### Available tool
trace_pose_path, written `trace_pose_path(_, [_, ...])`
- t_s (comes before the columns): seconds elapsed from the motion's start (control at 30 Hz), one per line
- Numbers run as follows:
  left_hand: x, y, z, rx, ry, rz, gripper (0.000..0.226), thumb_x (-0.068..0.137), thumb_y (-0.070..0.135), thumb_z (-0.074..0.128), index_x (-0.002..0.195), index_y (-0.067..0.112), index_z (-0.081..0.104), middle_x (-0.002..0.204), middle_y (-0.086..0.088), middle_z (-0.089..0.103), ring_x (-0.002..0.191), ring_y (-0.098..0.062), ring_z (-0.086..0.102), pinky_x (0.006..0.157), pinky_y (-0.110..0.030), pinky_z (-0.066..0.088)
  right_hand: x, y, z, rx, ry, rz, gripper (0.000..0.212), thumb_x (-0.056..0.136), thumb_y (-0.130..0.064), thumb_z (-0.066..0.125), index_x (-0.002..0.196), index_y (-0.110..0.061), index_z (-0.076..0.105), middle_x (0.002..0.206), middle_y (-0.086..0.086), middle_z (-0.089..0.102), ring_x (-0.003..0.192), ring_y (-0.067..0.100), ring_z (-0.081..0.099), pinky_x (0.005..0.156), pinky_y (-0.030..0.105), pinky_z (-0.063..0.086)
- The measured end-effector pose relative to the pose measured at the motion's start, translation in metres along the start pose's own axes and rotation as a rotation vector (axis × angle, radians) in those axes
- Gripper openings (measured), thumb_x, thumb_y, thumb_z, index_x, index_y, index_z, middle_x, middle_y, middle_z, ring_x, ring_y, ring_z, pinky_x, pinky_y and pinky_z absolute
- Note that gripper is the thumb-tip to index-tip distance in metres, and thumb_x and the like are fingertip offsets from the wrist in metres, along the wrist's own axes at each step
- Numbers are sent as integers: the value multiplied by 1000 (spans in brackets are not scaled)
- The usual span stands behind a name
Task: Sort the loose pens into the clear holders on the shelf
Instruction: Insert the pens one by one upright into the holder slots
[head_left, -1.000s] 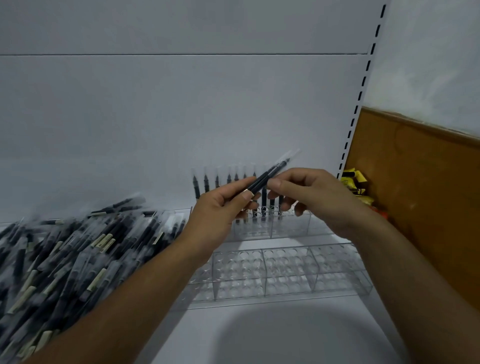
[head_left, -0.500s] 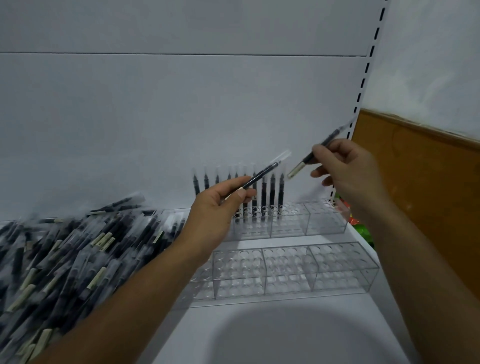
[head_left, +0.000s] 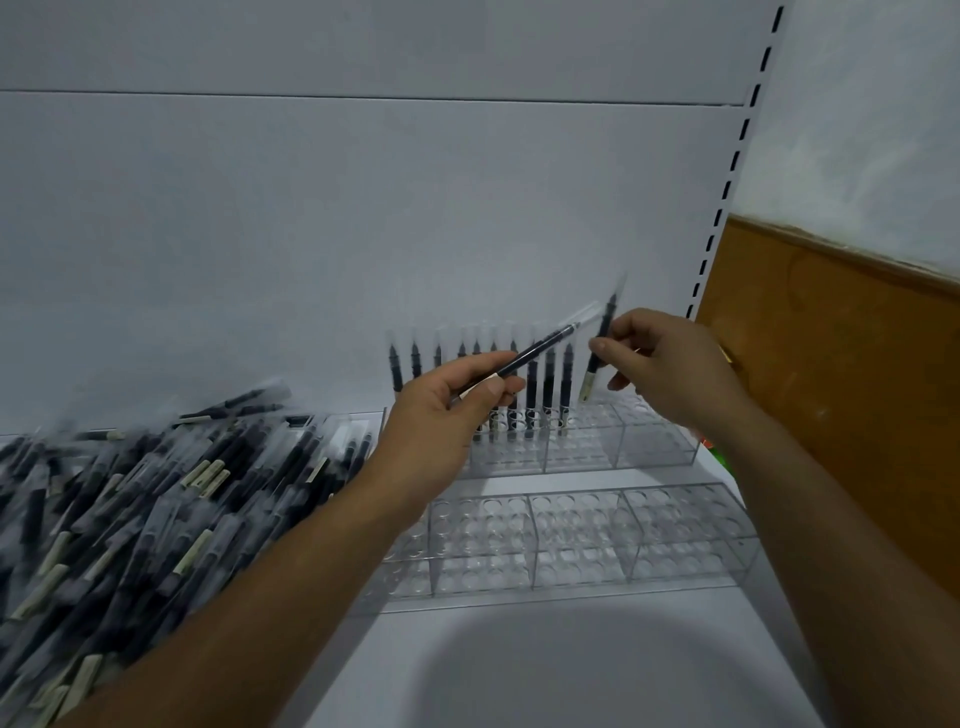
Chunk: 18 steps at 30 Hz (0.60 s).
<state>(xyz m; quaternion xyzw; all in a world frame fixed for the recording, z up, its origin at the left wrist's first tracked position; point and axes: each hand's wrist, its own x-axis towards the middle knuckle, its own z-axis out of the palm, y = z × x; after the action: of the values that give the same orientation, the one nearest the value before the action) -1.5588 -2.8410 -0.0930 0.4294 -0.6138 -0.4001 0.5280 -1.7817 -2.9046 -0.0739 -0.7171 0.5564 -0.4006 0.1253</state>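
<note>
**Two pens held above the rear holder**

Over the clear, hole-dotted rear holder (head_left: 582, 447), the right hand (head_left: 670, 364) pinches a slim dark pen (head_left: 597, 348) nearly upright (pale end down). The left hand (head_left: 452, 410) grips a slanted pen (head_left: 524, 356) between thumb and fingers.

pen pile (head_left: 130, 499): blurred, cut at left edge | rear holder (head_left: 597, 441): left part behind left hand (head_left: 447, 410)

Two bare forearms — no sleeves, no rings (short nails) — left hand (head_left: 447, 415), right hand (head_left: 670, 364).
</note>
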Motion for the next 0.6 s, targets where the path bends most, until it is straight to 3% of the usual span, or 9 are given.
trace_pose_path(0.2, [-1, 2, 1, 11, -11, -5, 28, 97, 14, 54, 107, 38, 65, 95, 16, 74, 95, 3, 66, 83, -11, 49, -3, 4, 7, -138, -174, 2, 18, 92, -38, 62, 98, -22, 67, 87, -8, 70, 69, 6, 68, 73, 34, 56])
trace_pose_path(0.3, [-2, 2, 2, 13, -12, -5, 28, 96, 14, 55, 107, 38, 65, 96, 15, 74, 95, 2, 66, 88, -15, 49, -2, 5, 6, -206, -208, -5, 14, 90, -39, 64, 91, -26, 68, 86, -7, 70, 75, 10, 66, 75, 35, 55])
trace_pose_path(0.53, [-2, 2, 2, 32, -23, -5, 28, 97, 15, 54, 108, 38, 65, 96, 16, 74, 95, 2, 66, 86, -14, 49, -4, 5, 1, -278, -222, 24, 24, 88, -45, 65, 98, -25, 72, 95, -6, 69, 81, 11, 59, 72, 30, 51])
trace_pose_path(0.6, [-1, 1, 1, 36, -21, -1, 27, 97, 15, 53, 111, 36, 64, 96, 15, 74, 95, 2, 66, 85, -12, 50, -7, 2, -7, -280, -182, 14, 21, 86, -48, 65, 84, -28, 70, 85, -8, 70, 76, 10, 61, 66, 28, 50])
